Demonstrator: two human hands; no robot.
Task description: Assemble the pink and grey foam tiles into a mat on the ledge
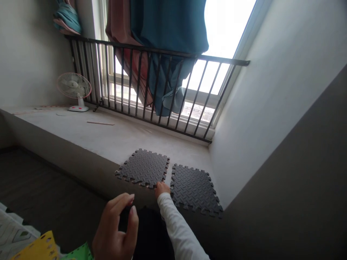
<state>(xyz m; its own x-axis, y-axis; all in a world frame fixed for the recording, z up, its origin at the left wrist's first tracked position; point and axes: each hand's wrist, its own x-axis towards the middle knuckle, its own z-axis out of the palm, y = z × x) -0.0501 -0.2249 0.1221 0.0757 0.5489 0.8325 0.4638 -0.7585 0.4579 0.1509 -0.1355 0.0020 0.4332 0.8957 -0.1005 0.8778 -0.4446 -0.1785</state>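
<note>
Two dark grey interlocking foam mat tiles lie side by side on the white window ledge, with a narrow gap between them. At the near right corner of the left tile (148, 166) is my right hand (162, 188), its fingers closed on the tile's edge; the fingertips are hidden. The right tile (193, 186) sits just beside my wrist, its near toothed edge reaching past the ledge. My left hand (116, 225) is raised close to the camera, holding nothing, its fingers bent and apart from the thumb.
A black metal railing (159, 90) runs along the window behind the ledge (105, 139). A white fan (78, 97) stands at the far left, near a thin brown strip (100, 123). Yellow (40, 247) and green (80, 252) pieces are at lower left. A wall (244, 137) bounds the right.
</note>
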